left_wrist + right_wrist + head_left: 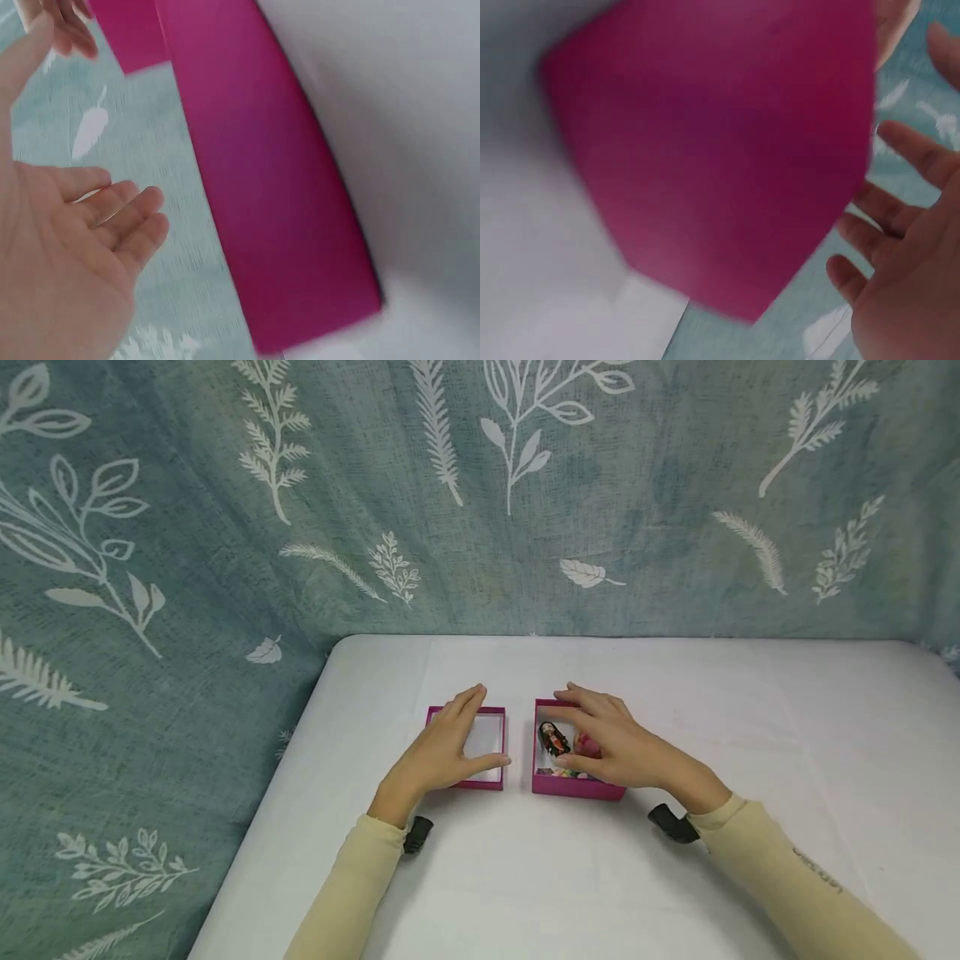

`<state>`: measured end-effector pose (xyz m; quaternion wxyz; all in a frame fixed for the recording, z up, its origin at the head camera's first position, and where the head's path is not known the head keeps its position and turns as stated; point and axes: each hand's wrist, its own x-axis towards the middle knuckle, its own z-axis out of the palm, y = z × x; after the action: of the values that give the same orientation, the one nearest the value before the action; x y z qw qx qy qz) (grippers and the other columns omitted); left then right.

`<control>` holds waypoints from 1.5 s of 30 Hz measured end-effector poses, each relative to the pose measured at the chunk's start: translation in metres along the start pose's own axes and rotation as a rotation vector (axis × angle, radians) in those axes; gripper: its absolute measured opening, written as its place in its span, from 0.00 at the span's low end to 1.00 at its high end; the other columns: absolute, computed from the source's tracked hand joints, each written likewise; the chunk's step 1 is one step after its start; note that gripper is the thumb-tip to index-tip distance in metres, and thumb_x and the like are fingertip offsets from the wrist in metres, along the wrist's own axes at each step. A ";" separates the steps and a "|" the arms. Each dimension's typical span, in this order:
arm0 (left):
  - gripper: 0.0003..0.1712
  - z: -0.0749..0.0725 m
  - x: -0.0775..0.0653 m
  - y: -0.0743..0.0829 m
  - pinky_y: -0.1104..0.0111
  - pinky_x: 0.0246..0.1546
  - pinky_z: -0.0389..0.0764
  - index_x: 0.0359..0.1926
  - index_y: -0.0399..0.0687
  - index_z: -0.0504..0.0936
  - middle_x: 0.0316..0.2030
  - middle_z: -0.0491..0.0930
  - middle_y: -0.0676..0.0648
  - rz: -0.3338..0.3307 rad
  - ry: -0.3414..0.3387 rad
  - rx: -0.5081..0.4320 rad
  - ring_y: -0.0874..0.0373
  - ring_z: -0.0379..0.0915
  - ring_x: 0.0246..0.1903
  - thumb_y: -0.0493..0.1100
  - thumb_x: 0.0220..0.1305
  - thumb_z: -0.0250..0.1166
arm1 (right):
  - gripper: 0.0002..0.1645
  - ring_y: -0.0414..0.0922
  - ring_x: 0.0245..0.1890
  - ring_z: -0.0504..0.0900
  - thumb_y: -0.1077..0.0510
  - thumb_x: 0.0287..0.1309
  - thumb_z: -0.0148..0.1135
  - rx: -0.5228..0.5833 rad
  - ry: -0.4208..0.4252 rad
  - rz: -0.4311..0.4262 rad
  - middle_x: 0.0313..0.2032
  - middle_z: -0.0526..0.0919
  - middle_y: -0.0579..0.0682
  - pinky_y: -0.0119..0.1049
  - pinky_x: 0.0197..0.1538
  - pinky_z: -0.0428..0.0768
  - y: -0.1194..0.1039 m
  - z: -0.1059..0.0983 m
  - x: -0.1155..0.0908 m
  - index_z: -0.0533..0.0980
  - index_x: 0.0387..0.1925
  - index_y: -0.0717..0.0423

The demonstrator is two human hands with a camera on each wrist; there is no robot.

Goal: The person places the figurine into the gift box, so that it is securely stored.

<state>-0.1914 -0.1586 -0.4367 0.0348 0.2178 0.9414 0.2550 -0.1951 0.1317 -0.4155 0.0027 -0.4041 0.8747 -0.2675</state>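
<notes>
On the left lies a shallow magenta box lid, its white inside facing up. My left hand is over its left side, fingers extended and thumb spread, with nothing in its grip. To the right stands a deeper magenta box holding a small dark-haired doll figure and some colourful small items. Over that box hovers my right hand, fingers spread, hiding part of the contents. In the left wrist view the lid's side is beside the hand. The box's wall fills much of the right wrist view.
A white cloth covers the table. Behind it and on the left hangs a blue-green curtain with white leaf prints. Black wrist-worn pieces show under both forearms.
</notes>
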 end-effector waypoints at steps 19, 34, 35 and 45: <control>0.84 -0.021 -0.015 -0.055 0.42 0.72 0.49 0.78 0.48 0.38 0.78 0.41 0.45 -0.245 -0.233 -0.080 0.43 0.38 0.76 0.67 0.29 0.82 | 0.35 0.60 0.72 0.59 0.41 0.58 0.67 -0.209 0.070 0.011 0.57 0.79 0.54 0.62 0.71 0.54 -0.049 0.055 0.021 0.74 0.60 0.57; 0.86 -0.021 -0.017 -0.055 0.43 0.71 0.54 0.78 0.50 0.36 0.77 0.44 0.44 -0.284 -0.268 -0.030 0.41 0.42 0.75 0.64 0.27 0.84 | 0.30 0.54 0.73 0.60 0.44 0.56 0.69 -0.406 0.027 0.031 0.51 0.85 0.51 0.62 0.73 0.51 -0.051 0.076 0.031 0.79 0.54 0.58; 0.86 -0.021 -0.017 -0.055 0.43 0.71 0.54 0.78 0.49 0.36 0.77 0.44 0.44 -0.284 -0.268 -0.028 0.41 0.42 0.75 0.64 0.27 0.84 | 0.30 0.54 0.73 0.60 0.44 0.56 0.69 -0.408 0.026 0.030 0.51 0.85 0.51 0.62 0.73 0.51 -0.051 0.077 0.032 0.80 0.54 0.58; 0.83 -0.022 -0.018 -0.053 0.43 0.70 0.58 0.78 0.46 0.38 0.76 0.48 0.41 -0.248 -0.263 -0.014 0.40 0.48 0.73 0.62 0.30 0.84 | 0.37 0.54 0.72 0.62 0.36 0.52 0.69 -0.491 0.056 0.083 0.49 0.86 0.54 0.59 0.74 0.50 -0.054 0.078 0.037 0.79 0.50 0.63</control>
<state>-0.2001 -0.2173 -0.4444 0.1904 0.1314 0.9466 0.2245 -0.1644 0.0402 -0.4491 -0.1090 -0.3489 0.9290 -0.0575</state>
